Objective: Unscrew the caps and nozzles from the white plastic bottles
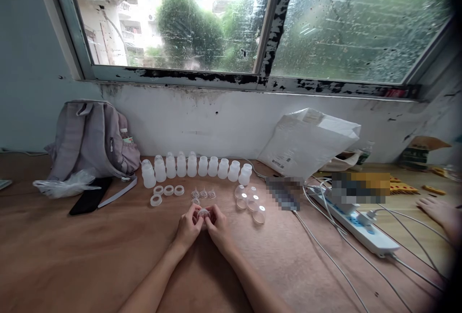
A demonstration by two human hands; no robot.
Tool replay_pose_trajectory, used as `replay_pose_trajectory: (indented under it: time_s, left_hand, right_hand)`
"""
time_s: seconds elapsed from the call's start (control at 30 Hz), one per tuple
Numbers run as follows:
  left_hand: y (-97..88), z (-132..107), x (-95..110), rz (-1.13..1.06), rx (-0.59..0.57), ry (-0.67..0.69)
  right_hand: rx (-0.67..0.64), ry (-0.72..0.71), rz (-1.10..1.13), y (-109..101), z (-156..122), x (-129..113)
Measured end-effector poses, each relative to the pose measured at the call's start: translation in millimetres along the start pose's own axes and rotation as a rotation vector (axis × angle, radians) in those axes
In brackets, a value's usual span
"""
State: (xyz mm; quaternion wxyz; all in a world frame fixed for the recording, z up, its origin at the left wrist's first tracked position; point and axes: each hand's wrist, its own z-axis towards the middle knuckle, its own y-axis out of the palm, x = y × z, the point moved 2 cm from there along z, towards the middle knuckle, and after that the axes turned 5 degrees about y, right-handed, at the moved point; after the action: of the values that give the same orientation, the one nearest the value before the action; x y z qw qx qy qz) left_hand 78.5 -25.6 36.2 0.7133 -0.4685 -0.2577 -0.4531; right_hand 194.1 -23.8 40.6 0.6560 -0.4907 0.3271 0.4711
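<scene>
My left hand [190, 224] and my right hand [215, 221] meet over the table, fingertips closed together around a small whitish bottle ring [203, 212]. Fingers cover much of it, so I cannot tell if a teat sits inside. Just beyond my hands lie several clear bottle teats [203, 193]. Left of those are several loose white bottle rings [168, 190]. To the right, several clear dome caps [259, 215] rest in a cluster. A row of frosted baby bottles [192, 164] stands upright behind; those on the left carry clear tops, and those on the right have bare necks.
At the back left, a grey backpack [90, 139] stands beside a clear plastic bag [68, 185] and a black flat item [90, 198]. On the right are a white bag [310, 139], a power strip [361, 224] with cables, and another person's hand [438, 209].
</scene>
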Motion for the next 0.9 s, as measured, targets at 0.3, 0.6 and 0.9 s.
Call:
replay_pose_trajectory:
  time_s: [0.3,0.6,0.9]
  left_hand:
    - [0.5,-3,-1,0.118,-0.014,0.036]
    - [-3.3,8,-23,-0.273,0.049,-0.120]
    - [1.6,7,-12,-0.732,-0.093,-0.296]
  right_hand:
    - [0.010,-0.042,-0.059,1,-2,4]
    - [-0.152,0.324,0.564,4,5,12]
    - [-0.077,0.265,0.466,4,6,17]
